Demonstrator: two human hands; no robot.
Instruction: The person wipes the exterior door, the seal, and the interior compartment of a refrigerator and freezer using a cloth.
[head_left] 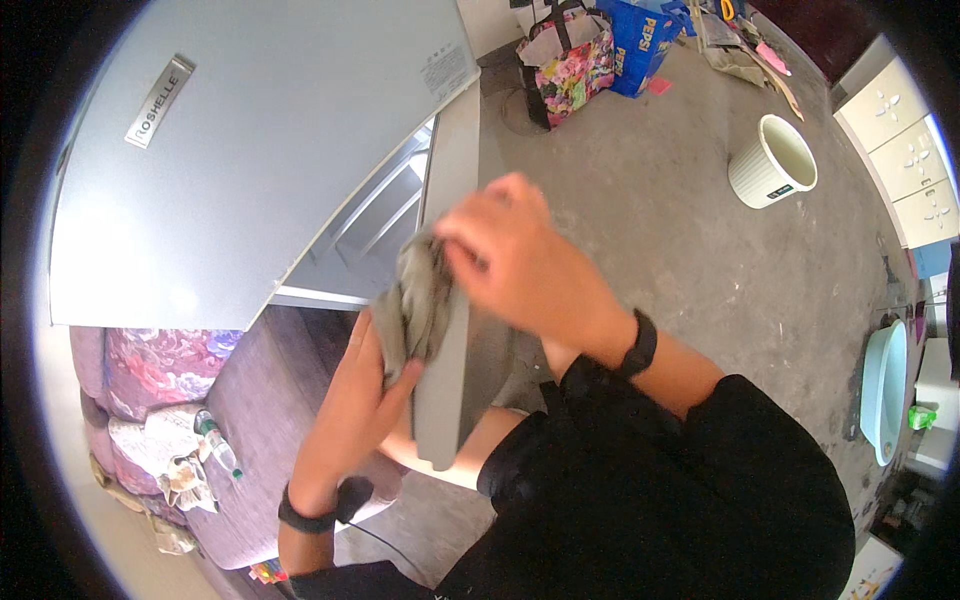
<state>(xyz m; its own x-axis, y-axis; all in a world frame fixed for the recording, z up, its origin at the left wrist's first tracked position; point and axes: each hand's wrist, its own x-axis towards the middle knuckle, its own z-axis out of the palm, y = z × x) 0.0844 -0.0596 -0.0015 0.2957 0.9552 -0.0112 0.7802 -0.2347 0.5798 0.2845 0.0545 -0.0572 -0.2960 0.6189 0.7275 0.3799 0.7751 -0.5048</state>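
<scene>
A crumpled grey-green cloth (415, 305) is bunched between my hands, over the edge of an open grey fridge door (440, 420). My left hand (375, 390) is closed around the lower end of the cloth, thumb on the near side. Higher up, my right hand (500, 250) has curled fingers at the cloth's top end and is slightly blurred. Left of the door stands the silver-grey fridge (270, 130), with pale shelves and bins (375, 225) showing through the gap. Part of the door is hidden behind my hands and the cloth.
A purple sofa (250, 430) with a plastic bottle (217, 442) lies at left. On the grey floor stand a flowered bag (575, 75), a blue bag (640, 45) and a cream bin (765, 170). A light-blue basin (882, 390) is at far right, below cream drawers (900, 150).
</scene>
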